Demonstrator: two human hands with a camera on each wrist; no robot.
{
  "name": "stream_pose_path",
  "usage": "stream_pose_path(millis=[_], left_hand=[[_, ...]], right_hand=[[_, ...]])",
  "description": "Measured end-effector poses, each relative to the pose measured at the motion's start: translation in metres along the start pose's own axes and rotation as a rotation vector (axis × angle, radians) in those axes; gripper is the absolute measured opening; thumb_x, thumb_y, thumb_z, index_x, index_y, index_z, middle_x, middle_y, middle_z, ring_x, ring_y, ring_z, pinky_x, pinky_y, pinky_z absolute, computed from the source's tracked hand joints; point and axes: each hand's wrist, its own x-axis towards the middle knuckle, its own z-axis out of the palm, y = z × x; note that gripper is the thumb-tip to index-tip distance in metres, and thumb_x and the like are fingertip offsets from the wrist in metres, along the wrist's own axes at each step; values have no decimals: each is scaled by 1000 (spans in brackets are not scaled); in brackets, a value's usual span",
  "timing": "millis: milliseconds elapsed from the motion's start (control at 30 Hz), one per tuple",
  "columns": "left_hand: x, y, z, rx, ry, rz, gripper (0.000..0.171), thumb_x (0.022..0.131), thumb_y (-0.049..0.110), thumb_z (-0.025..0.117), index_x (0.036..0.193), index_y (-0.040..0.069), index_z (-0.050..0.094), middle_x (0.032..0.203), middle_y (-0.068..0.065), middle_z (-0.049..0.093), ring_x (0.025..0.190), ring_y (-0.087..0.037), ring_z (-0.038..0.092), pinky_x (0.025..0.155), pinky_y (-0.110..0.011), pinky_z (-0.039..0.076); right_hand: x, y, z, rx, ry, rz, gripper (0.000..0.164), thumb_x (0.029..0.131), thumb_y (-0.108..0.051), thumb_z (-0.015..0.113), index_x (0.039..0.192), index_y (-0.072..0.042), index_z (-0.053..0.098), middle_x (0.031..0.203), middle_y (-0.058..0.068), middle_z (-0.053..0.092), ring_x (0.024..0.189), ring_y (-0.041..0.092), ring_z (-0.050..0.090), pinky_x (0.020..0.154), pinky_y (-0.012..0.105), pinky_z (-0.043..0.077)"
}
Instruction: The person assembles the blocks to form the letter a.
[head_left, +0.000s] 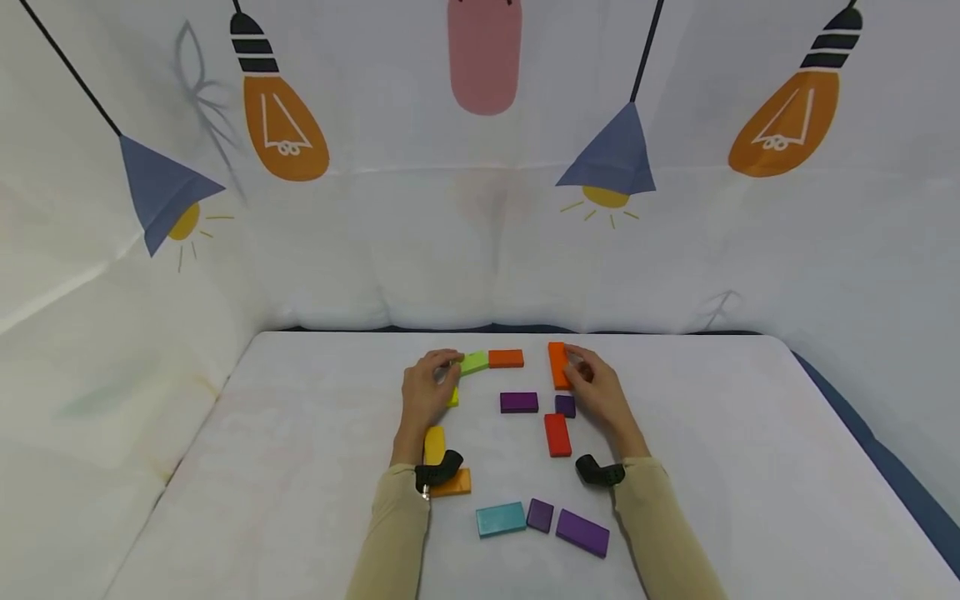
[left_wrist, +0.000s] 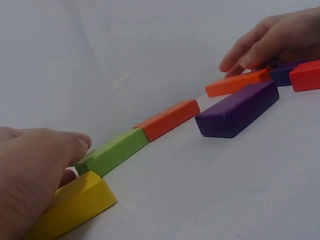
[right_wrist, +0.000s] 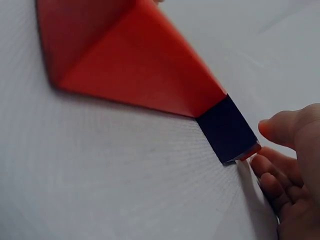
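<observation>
In the head view, my left hand (head_left: 429, 390) is at the left end of a lime-green block (head_left: 474, 362), its finger and thumb about that end. A yellow block (left_wrist: 75, 205) lies beside this hand, partly covered by it. My right hand (head_left: 602, 393) touches the right side of an orange block (head_left: 557, 365) with relaxed fingers. Nearer than that block lie a small dark purple block (head_left: 566, 406) and a red block (right_wrist: 135, 65). An orange-red block (head_left: 506, 358) meets the green one end to end. A purple block (head_left: 519, 403) lies between the hands.
Nearer the person are an amber-yellow block (head_left: 434, 446), a light-orange block (head_left: 456, 482), a teal block (head_left: 501, 520), a small purple block (head_left: 540, 515) and a long purple block (head_left: 582, 533). The white table (head_left: 300, 467) ends at a patterned cloth (head_left: 420, 250) behind.
</observation>
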Motion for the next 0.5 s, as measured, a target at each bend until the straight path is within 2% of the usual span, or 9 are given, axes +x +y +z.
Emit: stream_pose_path(millis=[133,233,333,400,500], left_hand=[[0,-2,2,-3,-4,4,20,90,21,63,107,18,71,115,0,66,101,-18,63,95,-43,42],[-1,-3,1,3,-13,3,21,89,22,63,108,18,71,116,1,66,101,-18,63,94,-45,41],[-1,-3,0,9,-18,5,21,88,22,64,108,19,71,114,0,67,101,-19,63,94,-46,41],[-1,-4,1,6,-15,9,21,88,21,65,108,19,71,113,0,68,101,-19,62,94,-46,40],[-2,-3,3,-4,-19,-13,20,88,21,65,107,21,71,112,1,69,102,-19,61,95,-46,39]], right_hand=[[0,2,1,-6,-2,-18,42,94,-18,56,135,-14,51,95,11,59,83,20,49,73,29,41],[1,4,2,-14,-16,-33,43,94,-17,56,136,-14,50,100,12,59,86,21,50,74,30,42],[1,3,3,-22,-39,-47,43,94,-15,55,136,-13,50,121,10,58,91,22,51,78,31,43],[1,3,3,-18,-49,-57,42,94,-13,54,136,-12,51,134,8,52,95,22,51,82,34,44],[0,2,2,-13,-63,-47,41,93,-12,53,134,-11,53,145,4,44,102,23,51,88,38,44]])
